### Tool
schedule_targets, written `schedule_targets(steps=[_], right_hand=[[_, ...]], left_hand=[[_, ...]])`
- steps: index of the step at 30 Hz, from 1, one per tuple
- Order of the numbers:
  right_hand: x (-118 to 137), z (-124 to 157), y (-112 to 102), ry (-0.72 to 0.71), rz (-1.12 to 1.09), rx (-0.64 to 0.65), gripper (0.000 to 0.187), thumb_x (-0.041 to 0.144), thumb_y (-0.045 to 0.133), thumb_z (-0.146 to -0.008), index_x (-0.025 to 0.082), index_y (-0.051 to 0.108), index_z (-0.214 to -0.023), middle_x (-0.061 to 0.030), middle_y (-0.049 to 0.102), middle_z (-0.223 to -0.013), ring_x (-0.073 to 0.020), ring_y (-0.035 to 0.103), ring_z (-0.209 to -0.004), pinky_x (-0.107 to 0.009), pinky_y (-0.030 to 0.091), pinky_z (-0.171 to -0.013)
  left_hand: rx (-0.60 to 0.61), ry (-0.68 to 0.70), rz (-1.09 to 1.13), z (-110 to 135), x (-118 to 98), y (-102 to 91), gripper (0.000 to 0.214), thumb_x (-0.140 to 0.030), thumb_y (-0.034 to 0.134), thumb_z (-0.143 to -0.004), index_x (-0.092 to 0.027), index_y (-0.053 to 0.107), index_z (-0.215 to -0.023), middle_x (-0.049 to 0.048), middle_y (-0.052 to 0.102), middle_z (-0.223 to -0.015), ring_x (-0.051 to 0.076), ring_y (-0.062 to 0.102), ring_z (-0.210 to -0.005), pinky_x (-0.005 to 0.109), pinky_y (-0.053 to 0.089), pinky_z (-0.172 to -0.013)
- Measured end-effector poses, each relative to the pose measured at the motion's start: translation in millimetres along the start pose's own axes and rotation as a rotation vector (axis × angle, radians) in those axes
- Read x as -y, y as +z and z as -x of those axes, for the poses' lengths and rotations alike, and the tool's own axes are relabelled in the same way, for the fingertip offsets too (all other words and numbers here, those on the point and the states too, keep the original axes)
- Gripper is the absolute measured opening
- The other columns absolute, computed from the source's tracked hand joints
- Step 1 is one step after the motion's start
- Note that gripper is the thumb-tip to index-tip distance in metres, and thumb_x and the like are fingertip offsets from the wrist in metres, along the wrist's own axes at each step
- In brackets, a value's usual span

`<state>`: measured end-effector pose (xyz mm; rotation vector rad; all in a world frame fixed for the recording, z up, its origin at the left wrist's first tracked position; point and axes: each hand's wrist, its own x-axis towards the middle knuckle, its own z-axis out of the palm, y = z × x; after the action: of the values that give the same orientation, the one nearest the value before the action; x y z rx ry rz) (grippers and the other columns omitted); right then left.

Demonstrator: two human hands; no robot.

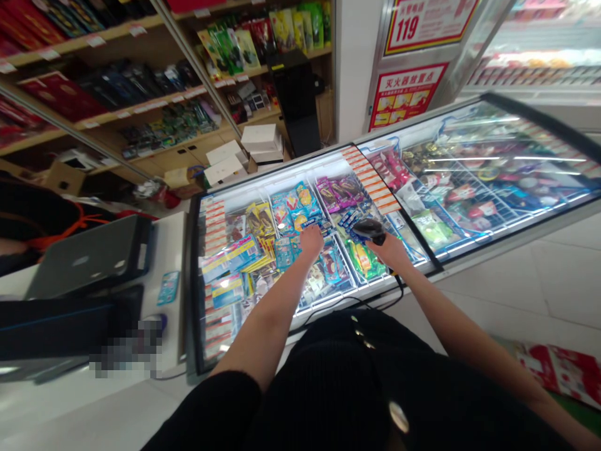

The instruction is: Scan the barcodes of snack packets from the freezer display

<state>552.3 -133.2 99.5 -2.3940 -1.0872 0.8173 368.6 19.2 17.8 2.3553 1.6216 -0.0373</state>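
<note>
Head view. Left hand point(312, 241): closed, apparently pinching a small dark-blue packet point(310, 223) over the glass-topped chest freezer point(193, 282). Right hand point(387, 250): grips a barcode scanner point(369, 228) low, presumably keeping its head unobstructed.

Wooden shelving point(154, 105) at 10 o'clock, white pillar point(354, 75) between 12 and 1, red-bordered signs point(408, 94) at 1, brightly lit display case point(539, 99) at 2, pale tiled floor point(516, 275) at 3, white counter point(173, 250) at 9
</note>
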Motion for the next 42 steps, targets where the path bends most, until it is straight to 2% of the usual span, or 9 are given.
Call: schedule_targets(steps=[5, 15, 22, 28, 35, 42], right_hand=[[-10, -5, -5, 0.019, -0.018, -0.001, 0.034, 0.040, 0.064, -0.084, 0.011, 0.068, -0.102, -0.0076, 0.069, -0.066, -0.0216, 0.069, -0.065, -0.026, 0.047, -0.059], [-32, -17, -23, 0.105, -0.068, -0.009, 0.034, 0.043, 0.064, -0.084, 0.012, 0.068, -0.097, -0.0023, 0.064, -0.057, -0.0156, 0.061, -0.046, -0.025, 0.046, -0.056], [-48, -19, -37, 0.150, -0.120, -0.006, 0.034, 0.042, 0.065, -0.083, 0.012, 0.067, -0.097, -0.0017, 0.062, -0.054, -0.0164, 0.061, -0.046, -0.025, 0.045, -0.053], [-66, -26, -41, 0.161, -0.161, 0.000, 0.032, 0.040, 0.065, -0.083, 0.013, 0.066, -0.099, -0.0003, 0.061, -0.053, -0.0162, 0.059, -0.044, -0.025, 0.045, -0.051], [-68, -30, -44, 0.163, -0.104, -0.005, 0.033, 0.041, 0.065, -0.083, 0.013, 0.068, -0.099, -0.0018, 0.063, -0.055, -0.0170, 0.061, -0.049, -0.025, 0.045, -0.053], [-54, -26, -44, 0.115, -0.102, -0.011, 0.034, 0.041, 0.065, -0.083, 0.011, 0.068, -0.099, -0.0017, 0.062, -0.053, -0.0163, 0.061, -0.046, -0.025, 0.045, -0.054]], left_hand=[[-0.024, 0.037, 0.034, -8, -17, -1.2, 0.021, -0.022, 0.049, -0.092, -0.018, 0.066, -0.104, 0.0113, 0.066, -0.113, 0.024, 0.059, -0.111, 0.036, 0.042, -0.097], [0.059, 0.156, -0.029, -38, -57, 2.9, 0.033, -0.015, 0.051, -0.088, -0.017, 0.062, -0.119, 0.0146, 0.062, -0.122, 0.028, 0.056, -0.118, 0.038, 0.042, -0.100], [0.100, 0.177, -0.026, -57, -71, 18.5, 0.038, -0.012, 0.048, -0.089, -0.015, 0.058, -0.125, 0.0154, 0.064, -0.122, 0.027, 0.058, -0.118, 0.037, 0.043, -0.100], [0.145, 0.187, 0.042, -70, -81, 23.0, 0.039, -0.011, 0.050, -0.088, -0.017, 0.058, -0.126, 0.0134, 0.064, -0.127, 0.025, 0.058, -0.120, 0.034, 0.043, -0.100], [0.155, 0.096, 0.132, -83, -82, 24.1, 0.038, -0.013, 0.050, -0.089, -0.016, 0.062, -0.125, 0.0130, 0.065, -0.128, 0.026, 0.058, -0.122, 0.032, 0.043, -0.102], [0.143, -0.014, 0.286, -77, -81, 5.7, 0.034, -0.014, 0.050, -0.089, -0.016, 0.066, -0.119, 0.0106, 0.069, -0.122, 0.022, 0.062, -0.116, 0.029, 0.045, -0.097]])
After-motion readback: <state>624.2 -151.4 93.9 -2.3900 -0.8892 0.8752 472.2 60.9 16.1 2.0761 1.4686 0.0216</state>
